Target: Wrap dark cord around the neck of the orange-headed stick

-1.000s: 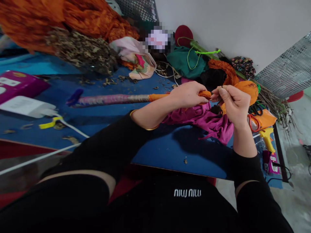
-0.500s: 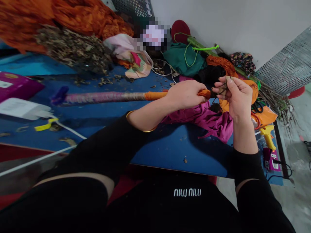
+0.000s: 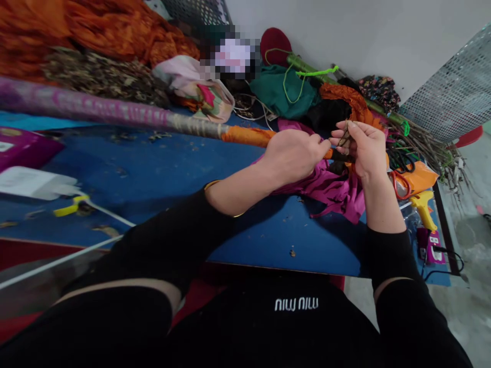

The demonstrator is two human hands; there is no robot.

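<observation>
While its left end is cut off by the edge of the view, the wrapped rod [image 3: 174, 122] is seen running across the scene, its long axis slanted from far left to nearer right, and its left part appears to be raised off the worktop [image 3: 261, 245]. On its near side, a purple box [image 3: 34, 148] is passed. Farther right, an orange wrap [image 3: 247, 135] is reached, and there the rod is gripped close to its right end by the left hand [image 3: 293, 153], whose fingers are closed round it. A dark end section [image 3: 342, 156] is left protruding rightward, with magenta cloth [image 3: 337, 197] spread nearer. By the right hand [image 3: 368, 151], a small brown scrap [image 3: 346, 137] is pinched between thumb and forefinger, the other fingers being spread apart. From these fingers, the dark end is found just nearer or below; whether it is touched cannot be told. To the right, a yellow glue gun [image 3: 424, 209] is placed.
</observation>
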